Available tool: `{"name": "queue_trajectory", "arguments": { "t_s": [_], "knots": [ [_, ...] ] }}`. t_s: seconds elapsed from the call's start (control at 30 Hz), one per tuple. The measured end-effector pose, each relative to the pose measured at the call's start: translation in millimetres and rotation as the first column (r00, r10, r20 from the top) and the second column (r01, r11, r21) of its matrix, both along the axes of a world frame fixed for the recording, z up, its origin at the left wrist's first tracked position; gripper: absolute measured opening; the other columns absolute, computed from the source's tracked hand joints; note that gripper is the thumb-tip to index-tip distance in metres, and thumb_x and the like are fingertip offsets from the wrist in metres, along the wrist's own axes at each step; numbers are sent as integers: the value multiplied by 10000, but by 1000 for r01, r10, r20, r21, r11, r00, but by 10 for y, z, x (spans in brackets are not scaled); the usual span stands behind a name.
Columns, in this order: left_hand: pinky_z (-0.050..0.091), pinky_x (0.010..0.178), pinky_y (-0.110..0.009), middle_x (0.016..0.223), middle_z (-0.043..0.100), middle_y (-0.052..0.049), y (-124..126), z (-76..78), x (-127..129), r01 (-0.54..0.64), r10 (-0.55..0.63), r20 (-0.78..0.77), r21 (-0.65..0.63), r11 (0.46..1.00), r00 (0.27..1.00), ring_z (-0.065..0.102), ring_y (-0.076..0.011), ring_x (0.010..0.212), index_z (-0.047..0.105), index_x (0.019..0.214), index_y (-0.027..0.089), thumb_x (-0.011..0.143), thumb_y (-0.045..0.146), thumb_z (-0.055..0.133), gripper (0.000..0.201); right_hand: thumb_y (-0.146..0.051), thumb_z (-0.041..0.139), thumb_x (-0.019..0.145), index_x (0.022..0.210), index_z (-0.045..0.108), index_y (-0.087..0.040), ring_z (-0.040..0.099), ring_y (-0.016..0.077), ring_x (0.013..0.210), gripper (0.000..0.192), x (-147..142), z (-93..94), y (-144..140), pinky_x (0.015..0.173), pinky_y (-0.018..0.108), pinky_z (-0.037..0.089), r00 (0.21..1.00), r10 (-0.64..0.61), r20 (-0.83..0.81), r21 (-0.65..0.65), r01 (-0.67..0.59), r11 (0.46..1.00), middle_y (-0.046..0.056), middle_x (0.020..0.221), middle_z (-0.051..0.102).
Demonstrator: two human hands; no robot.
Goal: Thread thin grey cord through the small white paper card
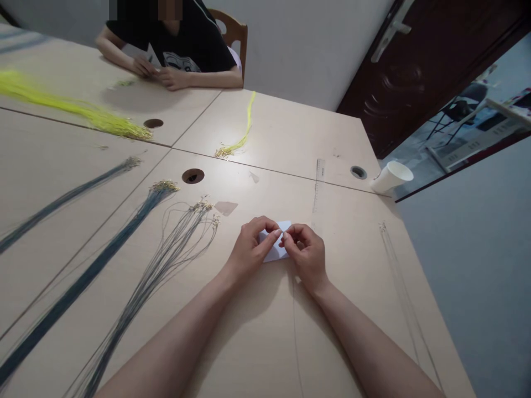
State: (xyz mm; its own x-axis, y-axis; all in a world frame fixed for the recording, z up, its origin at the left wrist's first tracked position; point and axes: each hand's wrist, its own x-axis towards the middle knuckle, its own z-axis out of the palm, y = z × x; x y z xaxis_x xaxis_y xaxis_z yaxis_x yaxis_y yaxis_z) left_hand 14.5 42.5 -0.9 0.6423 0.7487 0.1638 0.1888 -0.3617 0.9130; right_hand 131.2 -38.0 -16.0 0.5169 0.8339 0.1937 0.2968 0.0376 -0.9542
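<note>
Clock reference: head view, 12 o'clock toward the top.

Small item (282, 231): located where the fingertips of both hands meet, over the white card (276, 254). Too small to identify; long axis not discernible. Lies between 2 and 3 o'clock from the middle of the left hand (251, 243) and at 10 o'clock from the middle of the right hand (309, 254). About equally near to both.

Thin cord (295, 331): emerges below the right hand and runs along the counter (352, 265) to the lower edge of the view. Long axis close to the 12-to-6 line. Lies at 5 o'clock from the left hand and between 6 and 7 o'clock from the right hand; nearer to the right. Connection to the small item: not visible.

Left hand: thumb and forefinger brought together in a pinch on the small item. Right hand: matching pinch from the opposite side, with other fingers curled.

Outward from the hands: ruler (318, 185) at 1 o'clock; loose grey cords (153, 282) between 8 and 9 o'clock; dark teal bundle (95, 271) at 9 o'clock; short yellow bundle (249, 124) between 11 and 12 o'clock; white cup (393, 177) at 2 o'clock; co-worker (203, 44) at 11 o'clock, across the counter.
</note>
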Motion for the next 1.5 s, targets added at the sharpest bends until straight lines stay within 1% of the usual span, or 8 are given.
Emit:
{"name": "queue_trajectory", "arguments": {
  "t_s": [0.13, 0.4, 0.57, 0.83, 1.03, 1.27, 1.5],
  "knots": [
    [397, 628, -229, 756, 593, -13, 10, 11, -2, -3, 3, 13, -29, 1000, 1000, 518, -115, 694, 574, 762, 162, 808, 332, 517, 185, -220, 547, 772, 740, 550, -188, 558, 126, 601, 45, -3, 14, -1, 559, 248, 427, 1000, -2, 13, 2, 2, 1000, -11, 646, 574],
    [394, 615, -228, 777, 617, -21, 10, 8, -5, 16, -10, 58, -110, 994, 998, 537, -130, 713, 599, 785, 167, 804, 336, 526, 185, -226, 545, 770, 745, 551, -190, 567, 128, 600, 44, -1, 14, 0, 559, 251, 438, 1000, -11, -12, 8, 12, 1000, -8, 660, 583],
    [391, 641, -224, 779, 598, -9, 0, 1, -7, 19, -9, 77, -134, 991, 997, 529, -121, 729, 582, 785, 167, 823, 330, 509, 183, -230, 547, 775, 743, 550, -188, 566, 128, 599, 52, -2, 17, -3, 571, 252, 436, 1000, -15, -23, 10, 15, 1000, -9, 647, 588],
    [375, 626, -217, 760, 565, 2, -13, 17, -11, -12, 21, 63, -148, 989, 998, 495, -107, 701, 554, 766, 163, 826, 337, 498, 193, -229, 547, 766, 744, 556, -183, 553, 121, 590, 52, 2, 28, -5, 545, 239, 421, 1000, -17, -7, 1, 17, 1000, -7, 650, 582],
    [377, 638, -220, 764, 574, 0, -13, 13, -2, -11, 13, 22, -105, 994, 1000, 502, -110, 709, 563, 763, 164, 822, 323, 500, 181, -223, 546, 760, 733, 553, -184, 542, 118, 584, 48, 14, 52, -7, 541, 237, 411, 1000, -10, 12, -7, 10, 1000, -9, 641, 579],
    [390, 671, -231, 774, 582, -7, 5, 5, 2, 4, -1, 36, -74, 997, 999, 516, -116, 729, 574, 768, 161, 813, 315, 504, 175, -232, 546, 758, 744, 555, -187, 552, 120, 590, 47, 10, 45, -15, 545, 238, 417, 1000, -22, 19, -6, 22, 1000, -9, 646, 583],
    [379, 621, -225, 770, 543, -9, -1, -15, 1, 40, -31, 63, -149, 988, 998, 477, -108, 690, 547, 806, 155, 828, 338, 479, 196, -235, 553, 757, 767, 562, -185, 570, 125, 603, 51, 3, 44, -19, 551, 243, 438, 1000, -9, -7, -4, 9, 1000, -1, 672, 593]
  ]
}}
